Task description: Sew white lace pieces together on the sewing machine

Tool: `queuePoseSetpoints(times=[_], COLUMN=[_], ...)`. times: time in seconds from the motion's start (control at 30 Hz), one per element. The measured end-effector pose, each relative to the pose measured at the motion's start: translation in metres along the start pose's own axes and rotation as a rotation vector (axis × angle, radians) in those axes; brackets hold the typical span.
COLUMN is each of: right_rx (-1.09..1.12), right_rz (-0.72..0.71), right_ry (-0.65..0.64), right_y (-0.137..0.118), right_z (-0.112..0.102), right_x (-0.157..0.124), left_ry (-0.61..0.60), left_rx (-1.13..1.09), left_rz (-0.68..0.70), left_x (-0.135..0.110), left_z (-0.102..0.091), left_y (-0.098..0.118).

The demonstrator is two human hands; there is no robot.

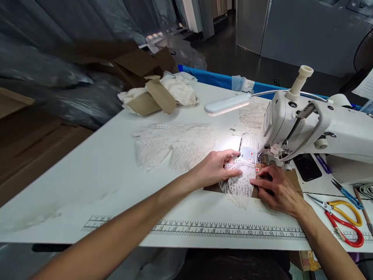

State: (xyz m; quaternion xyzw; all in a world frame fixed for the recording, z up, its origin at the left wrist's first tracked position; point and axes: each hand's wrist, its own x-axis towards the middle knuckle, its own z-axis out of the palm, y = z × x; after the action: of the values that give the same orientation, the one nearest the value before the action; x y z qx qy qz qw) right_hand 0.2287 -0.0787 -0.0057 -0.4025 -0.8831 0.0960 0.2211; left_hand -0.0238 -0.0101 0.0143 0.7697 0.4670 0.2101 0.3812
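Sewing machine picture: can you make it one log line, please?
left hand: fingers on white lace | right hand: fingers at lace's edge | sewing machine: beyond right hand | red-and-yellow scissors: lying on table

The right edge cuts off the white metal sewing machine (346,128) and the round black fan (365,52); marks on the white paper sheet (366,87) there are too small to read. The left hand (215,166) covers part of the white openwork lace (240,190), which hides part of the flat brown board (294,179).
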Motion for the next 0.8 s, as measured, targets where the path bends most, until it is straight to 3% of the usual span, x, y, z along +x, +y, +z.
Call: queuePoseSetpoints(times=[0.23, 0.37, 0.43, 0.5, 0.63, 0.7, 0.8], right_rx=[0.031, 0.035, 0.034, 0.036, 0.013, -0.001, -0.009], right_rz=[-0.003, 0.043, 0.044, 0.037, 0.029, 0.024, 0.007], right_ry=[-0.018, -0.059, -0.06, -0.054, -0.066, -0.063, -0.036], right_y=[-0.001, -0.002, -0.003, -0.003, -0.001, 0.0, 0.0], right_z=[-0.002, -0.002, -0.002, -0.002, -0.001, 0.0, 0.001], right_x=[0.001, 0.001, 0.001, 0.001, 0.001, 0.0, 0.0], left_ry=[0.036, 0.122, 0.264, 0.341, 0.13, 0.046, 0.023], left_rx=[0.008, 0.177, 0.388, 0.576, 0.696, 0.745, 0.858], left_rz=[-0.004, 0.092, 0.206, 0.409, 0.871, 0.986, 1.03], left_x=[-0.003, -0.003, -0.003, -0.002, 0.005, 0.01, 0.014], left_z=[0.0, -0.003, -0.003, -0.001, 0.01, 0.014, 0.016], left_y=[0.008, 0.007, 0.006, 0.006, 0.009, 0.01, 0.009])
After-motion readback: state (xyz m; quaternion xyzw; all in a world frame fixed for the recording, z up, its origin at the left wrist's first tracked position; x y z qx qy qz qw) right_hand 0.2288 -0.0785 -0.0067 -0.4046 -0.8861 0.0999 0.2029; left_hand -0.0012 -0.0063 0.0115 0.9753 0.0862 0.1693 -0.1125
